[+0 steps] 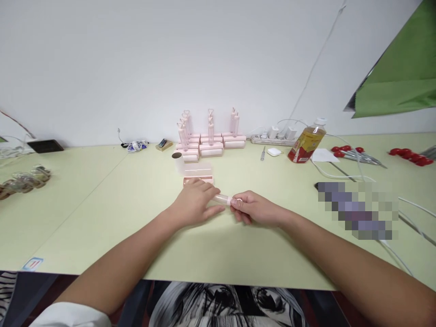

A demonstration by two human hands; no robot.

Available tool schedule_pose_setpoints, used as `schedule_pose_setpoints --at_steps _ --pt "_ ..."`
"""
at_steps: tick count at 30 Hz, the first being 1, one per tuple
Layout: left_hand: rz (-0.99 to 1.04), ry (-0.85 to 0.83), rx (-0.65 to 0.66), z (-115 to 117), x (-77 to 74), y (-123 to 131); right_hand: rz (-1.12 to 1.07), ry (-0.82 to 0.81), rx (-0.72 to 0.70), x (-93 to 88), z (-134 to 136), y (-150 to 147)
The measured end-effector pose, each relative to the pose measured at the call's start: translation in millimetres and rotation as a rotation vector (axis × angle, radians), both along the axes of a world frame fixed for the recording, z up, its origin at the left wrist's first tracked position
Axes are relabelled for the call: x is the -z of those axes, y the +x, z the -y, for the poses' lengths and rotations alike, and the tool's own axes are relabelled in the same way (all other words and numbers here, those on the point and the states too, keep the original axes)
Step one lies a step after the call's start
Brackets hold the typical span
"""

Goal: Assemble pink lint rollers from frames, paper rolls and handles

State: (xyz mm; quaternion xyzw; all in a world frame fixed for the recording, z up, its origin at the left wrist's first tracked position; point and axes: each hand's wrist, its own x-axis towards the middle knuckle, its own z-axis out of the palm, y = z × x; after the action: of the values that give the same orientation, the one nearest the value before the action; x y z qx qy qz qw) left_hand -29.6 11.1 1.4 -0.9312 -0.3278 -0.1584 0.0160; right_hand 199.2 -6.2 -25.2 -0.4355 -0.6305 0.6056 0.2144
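Note:
A slim clear tube with a pink end [223, 199] lies nearly level between my two hands, just above the table. My right hand [254, 206] pinches its pink end between thumb and fingers. Over the other end curls my left hand [194, 202], its thumb standing apart; the fingers cover that part of the tube. Just behind my left hand is an open pink case [198, 180] with a clear lid [198, 169] raised. What lies inside is partly hidden by my fingers. A pale cylinder with a dark round top [177, 156] stands beside the case.
Several pink cases [211, 149] sit by the wall with upright heart-topped tubes [211, 129]. Rightward are a power strip [274, 138], a drink bottle [308, 141], red-handled tools [356, 154], cables and a blurred object [354, 211]. Bundled cable [136, 146] lies left.

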Motion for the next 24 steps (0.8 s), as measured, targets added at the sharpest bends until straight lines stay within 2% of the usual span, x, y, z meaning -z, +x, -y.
schedule_pose_setpoints --at_steps 3,7,16,24 --pt "-0.108 -0.008 0.043 11 -1.6 9 -0.005 0.046 -0.031 1.0 6 -7" --pt "-0.146 -0.031 -0.004 14 1.7 12 -0.029 0.054 -0.057 2.9 7 -8" --pt "-0.033 -0.002 -0.057 10 16.2 9 -0.095 0.045 -0.087 2.2 2 -6" --pt "0.116 -0.177 -0.162 16 16.4 15 -0.099 0.051 -0.122 -2.1 2 -2"
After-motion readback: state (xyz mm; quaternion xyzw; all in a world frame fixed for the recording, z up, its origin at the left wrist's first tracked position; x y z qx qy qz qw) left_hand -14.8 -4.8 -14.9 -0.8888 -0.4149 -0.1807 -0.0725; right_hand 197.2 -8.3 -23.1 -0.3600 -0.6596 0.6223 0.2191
